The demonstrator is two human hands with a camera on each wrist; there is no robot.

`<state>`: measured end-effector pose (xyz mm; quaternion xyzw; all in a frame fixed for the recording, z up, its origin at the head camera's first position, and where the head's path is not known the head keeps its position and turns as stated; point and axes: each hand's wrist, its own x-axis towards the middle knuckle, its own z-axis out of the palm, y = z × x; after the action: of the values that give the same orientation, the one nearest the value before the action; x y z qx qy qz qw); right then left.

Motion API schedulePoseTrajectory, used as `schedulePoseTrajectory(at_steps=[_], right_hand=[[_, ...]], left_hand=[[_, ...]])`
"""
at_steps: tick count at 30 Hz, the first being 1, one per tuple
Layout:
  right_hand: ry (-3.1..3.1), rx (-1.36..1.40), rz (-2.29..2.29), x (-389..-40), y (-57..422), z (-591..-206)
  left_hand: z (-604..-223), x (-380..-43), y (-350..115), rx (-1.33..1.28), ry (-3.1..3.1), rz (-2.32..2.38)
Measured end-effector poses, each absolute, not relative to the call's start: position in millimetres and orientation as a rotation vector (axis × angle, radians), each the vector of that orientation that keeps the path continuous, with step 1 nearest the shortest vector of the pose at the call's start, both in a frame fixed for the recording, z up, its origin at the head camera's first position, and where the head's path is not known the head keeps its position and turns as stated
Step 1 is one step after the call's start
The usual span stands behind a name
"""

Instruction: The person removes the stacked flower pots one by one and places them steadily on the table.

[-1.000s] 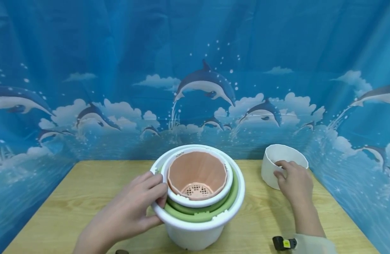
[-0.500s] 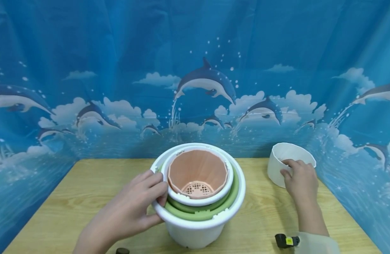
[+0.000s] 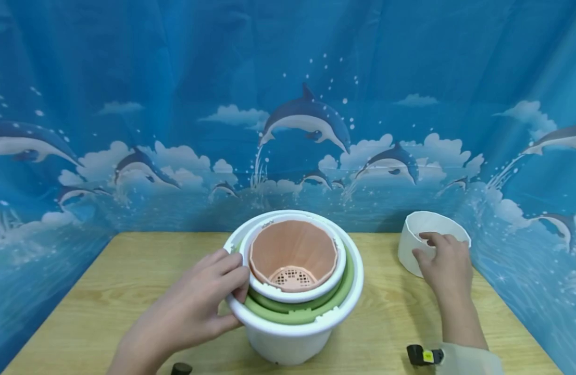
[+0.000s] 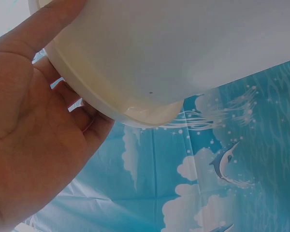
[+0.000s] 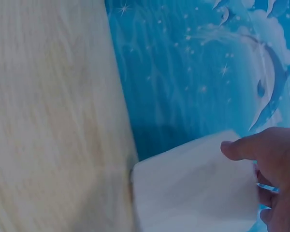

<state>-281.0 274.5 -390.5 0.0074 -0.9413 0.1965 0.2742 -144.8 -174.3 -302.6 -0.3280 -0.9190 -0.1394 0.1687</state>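
Observation:
In the head view a nested stack of plant pots stands at the middle of the table. My left hand grips the rim of the outer white pot, fingers over the rim and thumb below it outside. Inside sit green pots, a smaller white pot and a terracotta-coloured pot with a grid of holes in its base. At the back right stands a separate white pot. My right hand is at its near rim, thumb and fingers spread apart; in the right wrist view the thumb overlaps its wall.
The wooden table is backed and flanked by a blue dolphin curtain. The separate pot stands near the table's right edge. A black-and-yellow device sits at my right wrist.
The separate white pot has shifted to the right along with my right hand. My right thumb and fingers have loosened from its rim. My left hand has kept its grip.

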Motion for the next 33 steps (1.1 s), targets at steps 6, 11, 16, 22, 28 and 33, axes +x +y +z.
schedulePoseTrajectory(at_steps=[6,11,16,22,28,33], right_hand=[[-2.424,0.199,0.613,-267.3,246.3,-371.3],[-2.292,0.392,0.759,-253.2,211.5,-356.2],[-2.175,0.647,0.919,-236.5,180.0,-339.6],[-2.121,0.906,1.051,-210.9,154.3,-325.2],[-2.094,1.133,1.022,-194.4,137.5,-317.6],[-2.033,1.322,0.979,-191.4,128.6,-317.0]], left_hand=[[-302.5,-145.5,-173.4,-0.931,-2.631,-0.406],[-301.2,-147.6,-172.7,-0.943,-2.634,-0.415],[-300.1,-147.6,-172.2,-0.930,-2.654,-0.404],[-300.2,-146.6,-172.4,-0.926,-2.658,-0.409],[-300.8,-145.8,-174.1,-0.930,-2.641,-0.416],[-301.3,-144.3,-175.0,-0.917,-2.646,-0.414]])
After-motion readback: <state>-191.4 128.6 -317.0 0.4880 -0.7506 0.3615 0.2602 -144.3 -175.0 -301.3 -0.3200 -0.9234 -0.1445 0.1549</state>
